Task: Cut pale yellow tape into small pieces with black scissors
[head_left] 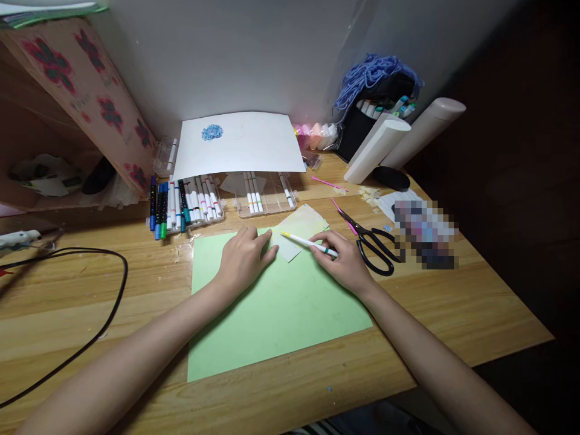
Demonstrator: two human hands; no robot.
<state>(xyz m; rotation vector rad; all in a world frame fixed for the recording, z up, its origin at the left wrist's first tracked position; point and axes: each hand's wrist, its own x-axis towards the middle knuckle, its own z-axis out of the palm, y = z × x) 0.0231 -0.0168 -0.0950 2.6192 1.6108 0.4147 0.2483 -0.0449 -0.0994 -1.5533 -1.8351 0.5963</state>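
Observation:
Between the fingers of my right hand [344, 263] is a white marker [301, 240] with a yellow tip end and a green band. Its yellow end points left, over a small piece of paper [308, 220] that carries pale yellow colouring. My left hand [244, 260] lies flat with fingers spread, its fingertips at the left edge of that paper. Beneath both hands is a large light green sheet [272, 320] on the wooden table. Whether the marker's tip touches the paper I cannot tell.
Black-handled scissors [369, 238] lie right of my right hand. Behind are a box of markers [194, 202], a clear tray [272, 205] and a white sheet with a blue patch [254, 145]. White tubes [378, 151] stand back right. A black cable [124, 284] loops at left.

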